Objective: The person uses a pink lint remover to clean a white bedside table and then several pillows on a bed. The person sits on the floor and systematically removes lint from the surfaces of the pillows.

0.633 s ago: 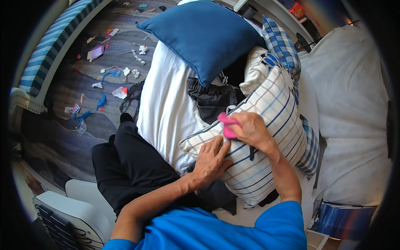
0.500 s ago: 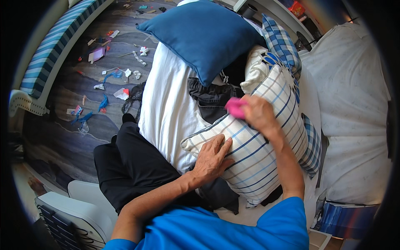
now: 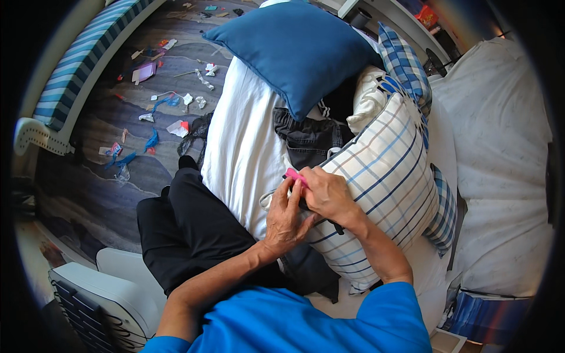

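Note:
Above the checked cushion [image 3: 382, 176], my right hand [image 3: 329, 191] is closed round a small pink item [image 3: 296, 176]; its exact kind is hidden by my fingers. A dark strip [image 3: 336, 227] sticks out below that hand, perhaps part of the same item. My left hand [image 3: 285, 217] meets the right one, fingertips pressed at the pink end and thumb stretched toward the right palm. The cushion, cream with blue and brown lines, leans across my lap and the bed. Dark jeans [image 3: 309, 141] lie beyond both hands.
A large blue cushion [image 3: 300, 53] rests on the white bedding [image 3: 235, 153]. Blue checked cushions [image 3: 406, 62] lie to the right, beside a white-covered surface [image 3: 500, 165]. Scraps of paper and plastic [image 3: 152, 139] litter the grey floor at left. A white chair [image 3: 106, 300] stands lower left.
My right hand has come left and nearer with the pink item. The left hand has lifted off the checked cushion, and its fingers now meet the item.

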